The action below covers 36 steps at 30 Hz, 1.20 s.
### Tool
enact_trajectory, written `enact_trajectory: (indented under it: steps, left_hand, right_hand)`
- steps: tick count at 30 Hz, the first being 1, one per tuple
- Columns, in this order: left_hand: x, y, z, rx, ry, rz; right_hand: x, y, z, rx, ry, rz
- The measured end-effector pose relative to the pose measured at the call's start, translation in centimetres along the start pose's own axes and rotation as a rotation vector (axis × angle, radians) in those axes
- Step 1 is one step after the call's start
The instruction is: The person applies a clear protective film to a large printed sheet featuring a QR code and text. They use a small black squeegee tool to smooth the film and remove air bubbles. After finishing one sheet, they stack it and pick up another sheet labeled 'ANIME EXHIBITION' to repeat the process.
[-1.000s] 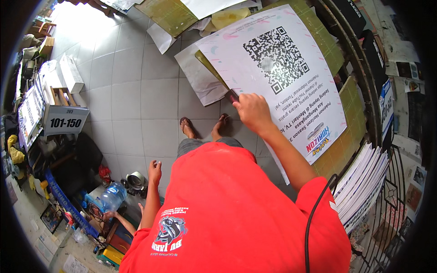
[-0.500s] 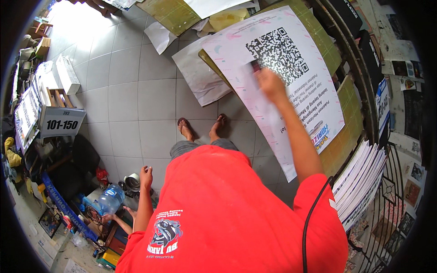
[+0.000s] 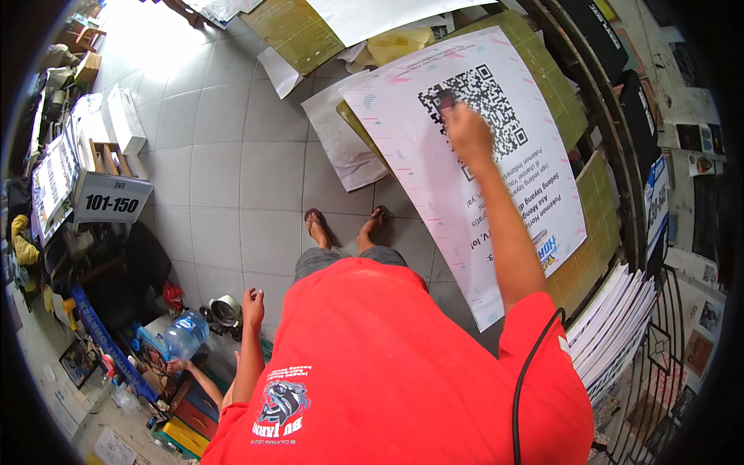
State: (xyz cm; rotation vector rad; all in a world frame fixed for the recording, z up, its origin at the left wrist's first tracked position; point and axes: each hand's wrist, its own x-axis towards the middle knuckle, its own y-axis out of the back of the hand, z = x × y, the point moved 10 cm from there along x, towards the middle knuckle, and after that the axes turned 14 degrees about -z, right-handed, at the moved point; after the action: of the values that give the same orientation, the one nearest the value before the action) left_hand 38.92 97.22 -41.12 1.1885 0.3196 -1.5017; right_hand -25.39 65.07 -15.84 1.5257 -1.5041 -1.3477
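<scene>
A large white poster [image 3: 457,209] with a black-and-white square code lies on a worn, yellow-green table surface [image 3: 570,116] at the right. My right hand [image 3: 470,139] is over the poster, its fingers closed on a small dark, reddish handheld tool [image 3: 447,101]. Motion blurs this tool, so its exact kind does not show. Its tip is against or just above the printed code. My left hand [image 3: 253,304] hangs at my left side, fingers loosely bent and apart, with no object seen in it.
Loose white paper [image 3: 341,132] hangs beside the table's left edge. A stack of printed sheets [image 3: 612,329] stands at the lower right near a black metal rack. Another person's hand [image 3: 178,364] is near a clear blue water jug [image 3: 186,335] at the lower left.
My right hand has moved slightly right across the poster, taking the small tool farther onto the printed code. My left hand stays at my side. The whole view has shifted a little.
</scene>
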Motion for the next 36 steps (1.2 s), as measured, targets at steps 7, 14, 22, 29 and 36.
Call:
enact_trajectory:
  steps: [7,14,22,29,36]
  left_hand:
    - [-1.9,-1.9,0.7,0.039,0.084,0.005]
    - [0.2,-2.6,3.2,0.050,0.024,0.001]
    - [3.2,-1.6,3.7,0.063,-0.024,-0.045]
    - [8.1,3.1,4.0,0.150,-0.021,-0.121]
    - [14.8,12.8,3.4,0.146,-0.029,-0.112]
  right_hand:
    - [-0.8,-2.6,-3.9,-0.141,0.010,-0.027]
    - [-2.9,-5.3,-11.2,-0.095,0.144,0.017]
    - [-2.3,-0.4,2.8,0.119,-0.279,0.065]
    - [-2.0,-3.2,-5.1,-0.017,-0.338,0.068]
    - [-0.3,-4.4,-11.0,-0.046,-0.393,0.078]
